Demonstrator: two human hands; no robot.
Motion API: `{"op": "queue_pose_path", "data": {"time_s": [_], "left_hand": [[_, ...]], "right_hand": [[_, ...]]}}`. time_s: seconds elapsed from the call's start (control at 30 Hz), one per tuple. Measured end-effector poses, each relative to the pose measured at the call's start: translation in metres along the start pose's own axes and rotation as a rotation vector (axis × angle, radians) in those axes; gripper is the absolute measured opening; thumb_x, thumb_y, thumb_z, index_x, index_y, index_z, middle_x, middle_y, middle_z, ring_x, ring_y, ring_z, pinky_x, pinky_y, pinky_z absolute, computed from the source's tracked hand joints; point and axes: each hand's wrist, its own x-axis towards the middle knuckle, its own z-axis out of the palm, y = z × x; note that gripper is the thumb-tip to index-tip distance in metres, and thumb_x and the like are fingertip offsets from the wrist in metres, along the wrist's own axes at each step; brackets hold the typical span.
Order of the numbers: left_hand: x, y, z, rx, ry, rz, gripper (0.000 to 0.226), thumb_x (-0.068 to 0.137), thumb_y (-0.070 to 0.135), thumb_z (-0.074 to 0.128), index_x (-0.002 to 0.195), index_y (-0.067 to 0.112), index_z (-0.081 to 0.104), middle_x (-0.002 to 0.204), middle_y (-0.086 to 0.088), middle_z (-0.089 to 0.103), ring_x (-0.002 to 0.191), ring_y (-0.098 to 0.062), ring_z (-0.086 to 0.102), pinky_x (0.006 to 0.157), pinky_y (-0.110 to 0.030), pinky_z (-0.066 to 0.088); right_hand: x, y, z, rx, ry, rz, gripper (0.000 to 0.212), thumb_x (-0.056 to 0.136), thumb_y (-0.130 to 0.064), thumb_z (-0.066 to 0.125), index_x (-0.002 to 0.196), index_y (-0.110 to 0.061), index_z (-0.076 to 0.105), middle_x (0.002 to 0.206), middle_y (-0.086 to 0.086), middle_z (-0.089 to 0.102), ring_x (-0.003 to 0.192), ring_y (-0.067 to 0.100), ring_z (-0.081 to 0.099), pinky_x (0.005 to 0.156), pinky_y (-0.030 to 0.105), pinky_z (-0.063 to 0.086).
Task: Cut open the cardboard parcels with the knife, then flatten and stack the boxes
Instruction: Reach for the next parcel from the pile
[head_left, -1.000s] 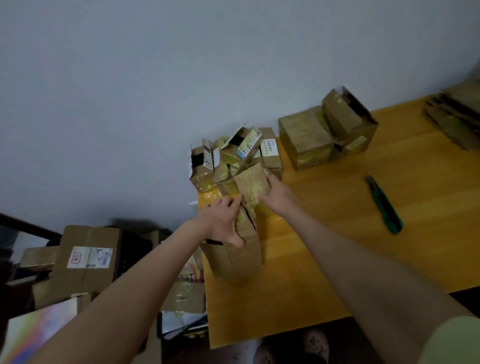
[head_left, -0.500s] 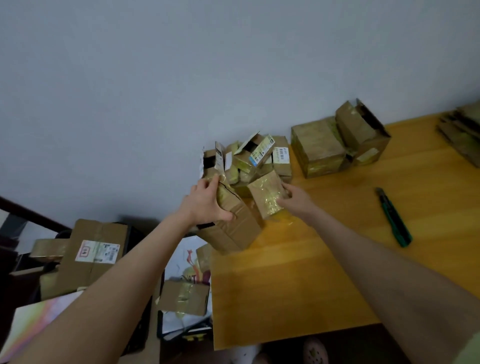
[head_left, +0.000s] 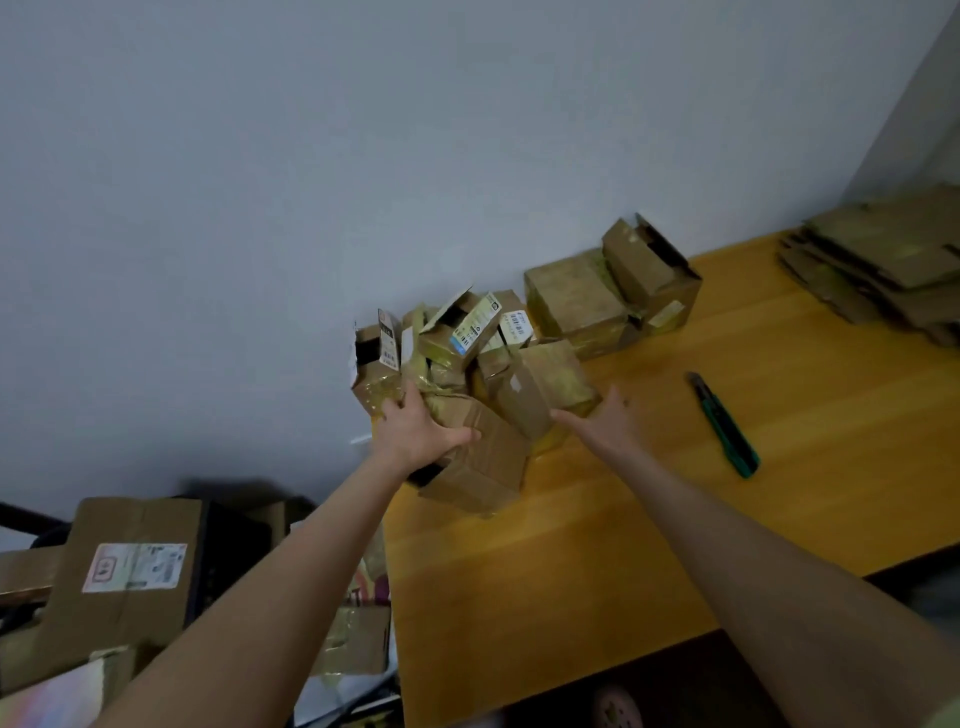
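Observation:
My left hand (head_left: 423, 434) grips the top of an opened brown cardboard box (head_left: 480, 462) at the table's left edge. Just right of it, my right hand (head_left: 605, 423) rests against a smaller taped box (head_left: 540, 387), fingers spread on its lower side. Behind both lies a heap of several small opened parcels (head_left: 457, 332) with white labels, against the wall. The green utility knife (head_left: 724, 423) lies alone on the table, to the right of my right hand.
The yellow wooden table (head_left: 649, 519) has two bigger boxes (head_left: 613, 291) by the wall and a stack of flattened cardboard (head_left: 883, 260) at far right. Off the left edge, on lower ground, stands a large labelled box (head_left: 130, 571) among other parcels.
The small taped box went from lifted in my right hand to lying down beside the opened box. My left hand has kept hold of the opened box. The view has shifted left.

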Motion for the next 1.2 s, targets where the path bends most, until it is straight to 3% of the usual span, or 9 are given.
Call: {"op": "queue_pose_path", "data": {"time_s": [0.1,0.2,0.3,0.43,0.63,0.7,0.9,1.07,1.2], "left_hand": [[0.004,-0.007,0.004,-0.125,-0.078,-0.01,0.124,0.063,0.063,0.077,0.155,0.019,0.007,0.151,-0.021,0.02,0.14,-0.039,0.023,0.114,-0.049,0.029],[0.007,-0.016,0.006,-0.236,-0.168,-0.051,0.138,0.035,0.077,0.075,0.151,0.022,0.024,0.149,-0.013,0.033,0.136,-0.034,0.034,0.111,-0.05,0.035],[0.015,-0.024,0.012,-0.221,-0.21,-0.044,0.14,0.025,0.083,0.073,0.145,0.024,0.034,0.145,-0.01,0.04,0.132,-0.032,0.04,0.108,-0.049,0.039],[0.011,-0.023,0.007,-0.172,-0.191,0.0,0.152,0.015,0.092,0.065,0.146,0.022,0.031,0.146,-0.011,0.038,0.135,-0.033,0.035,0.11,-0.05,0.036],[0.002,-0.018,0.005,-0.312,-0.096,-0.067,0.136,0.039,0.077,0.074,0.151,0.018,0.023,0.147,-0.014,0.031,0.134,-0.036,0.036,0.11,-0.049,0.037],[0.003,-0.015,0.012,-0.383,-0.118,-0.084,0.136,0.036,0.077,0.072,0.15,0.02,0.024,0.149,-0.013,0.031,0.135,-0.035,0.036,0.11,-0.05,0.037],[0.013,0.009,0.05,-0.519,-0.254,-0.059,0.115,0.061,0.063,0.076,0.152,0.024,0.018,0.15,-0.007,0.034,0.133,-0.032,0.038,0.107,-0.046,0.038],[0.025,0.036,0.087,-0.649,-0.37,-0.107,0.083,0.083,0.044,0.07,0.15,0.021,0.026,0.131,-0.006,0.05,0.114,-0.028,0.054,0.097,-0.044,0.047],[0.04,0.046,0.091,-0.728,-0.399,-0.182,0.073,0.083,0.048,0.068,0.144,0.02,0.039,0.119,-0.004,0.061,0.101,-0.023,0.06,0.079,-0.036,0.05]], "right_hand": [[-0.002,-0.004,0.002,0.106,0.11,-0.033,0.093,0.08,-0.067,0.059,0.149,-0.015,0.025,0.149,0.013,0.03,0.135,0.034,0.035,0.107,0.052,0.036],[-0.009,-0.006,0.002,0.113,0.28,-0.022,0.076,0.084,-0.063,0.056,0.139,-0.014,0.037,0.138,0.011,0.037,0.123,0.031,0.042,0.099,0.047,0.042],[-0.011,-0.008,-0.007,0.013,0.227,-0.056,0.093,0.078,-0.061,0.065,0.147,-0.013,0.026,0.149,0.012,0.026,0.132,0.032,0.034,0.105,0.047,0.038],[-0.001,-0.022,-0.017,-0.028,0.081,-0.051,0.112,0.072,-0.056,0.075,0.154,-0.019,0.008,0.158,0.014,0.007,0.145,0.034,0.012,0.114,0.052,0.026],[-0.001,-0.026,0.011,-0.123,0.137,0.027,0.082,0.092,-0.042,0.059,0.154,-0.021,0.009,0.159,0.016,0.004,0.142,0.039,0.021,0.112,0.05,0.03],[-0.005,-0.02,0.02,-0.153,0.135,0.056,0.081,0.093,-0.041,0.057,0.154,-0.018,0.01,0.158,0.016,0.005,0.142,0.039,0.019,0.112,0.05,0.029],[0.0,0.01,0.0,-0.185,0.154,0.084,0.066,0.098,-0.038,0.048,0.152,-0.015,0.017,0.156,0.017,0.014,0.141,0.036,0.02,0.113,0.046,0.027],[0.028,0.044,-0.035,-0.273,0.191,0.182,0.053,0.102,-0.026,0.041,0.15,-0.012,0.022,0.158,0.016,0.011,0.143,0.033,0.016,0.115,0.043,0.025],[0.056,0.076,-0.058,-0.344,0.181,0.254,0.057,0.101,-0.025,0.04,0.152,-0.015,0.016,0.16,0.013,0.003,0.146,0.032,0.006,0.117,0.044,0.019]]}}
